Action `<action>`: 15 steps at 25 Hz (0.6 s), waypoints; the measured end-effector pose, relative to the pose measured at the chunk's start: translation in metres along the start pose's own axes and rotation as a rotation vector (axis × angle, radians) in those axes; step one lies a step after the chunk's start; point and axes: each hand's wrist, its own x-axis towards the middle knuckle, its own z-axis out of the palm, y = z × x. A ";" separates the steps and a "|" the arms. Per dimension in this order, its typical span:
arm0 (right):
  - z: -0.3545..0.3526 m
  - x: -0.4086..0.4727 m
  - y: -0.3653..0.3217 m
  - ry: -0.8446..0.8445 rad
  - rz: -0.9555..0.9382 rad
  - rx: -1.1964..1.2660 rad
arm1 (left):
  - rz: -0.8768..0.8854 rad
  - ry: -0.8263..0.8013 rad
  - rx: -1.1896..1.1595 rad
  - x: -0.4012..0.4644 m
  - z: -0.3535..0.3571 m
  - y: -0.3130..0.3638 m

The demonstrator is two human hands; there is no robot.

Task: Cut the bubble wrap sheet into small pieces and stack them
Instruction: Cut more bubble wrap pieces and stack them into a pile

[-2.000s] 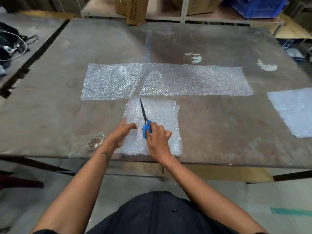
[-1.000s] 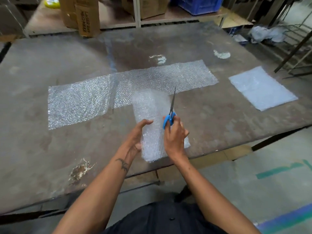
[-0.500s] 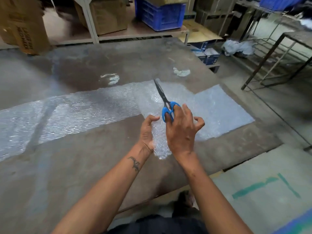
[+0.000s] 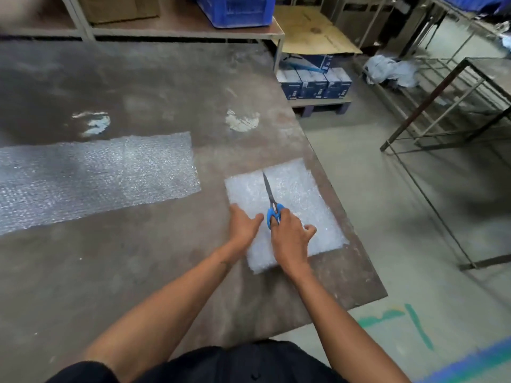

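Two bubble wrap things are lying on the one table (image 4: 138, 272): one long bubble wrap sheet (image 4: 91, 178) and one pile of cut bubble wrap pieces (image 4: 301, 194). One pair of blue scissors (image 4: 272, 204) is showing. Two hands are working, one left hand (image 4: 244, 226) and one right hand (image 4: 290, 239). One blue crate (image 4: 235, 9) is sitting behind.

This looks like a warehouse or packing workshop: a large, worn, stained brown worktable (image 4: 138, 272) stands on a bare grey concrete floor (image 4: 387, 217) marked with green painted lines (image 4: 420, 326). Behind it, low metal-framed shelving (image 4: 179, 30) carries brown cardboard cartons (image 4: 119, 6) and a blue plastic crate (image 4: 235, 9). Stacked blue-and-white product boxes (image 4: 313, 82) sit on a pallet, near bare steel-frame racks (image 4: 442, 106).
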 end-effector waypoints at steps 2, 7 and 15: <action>0.012 -0.002 0.016 -0.031 -0.025 0.017 | 0.199 0.193 0.375 -0.005 0.010 -0.006; -0.001 0.006 0.011 0.019 0.082 0.261 | 0.404 0.283 0.598 0.021 0.010 0.008; -0.008 0.023 0.027 -0.157 0.128 0.439 | 0.297 0.146 0.670 0.088 -0.008 0.033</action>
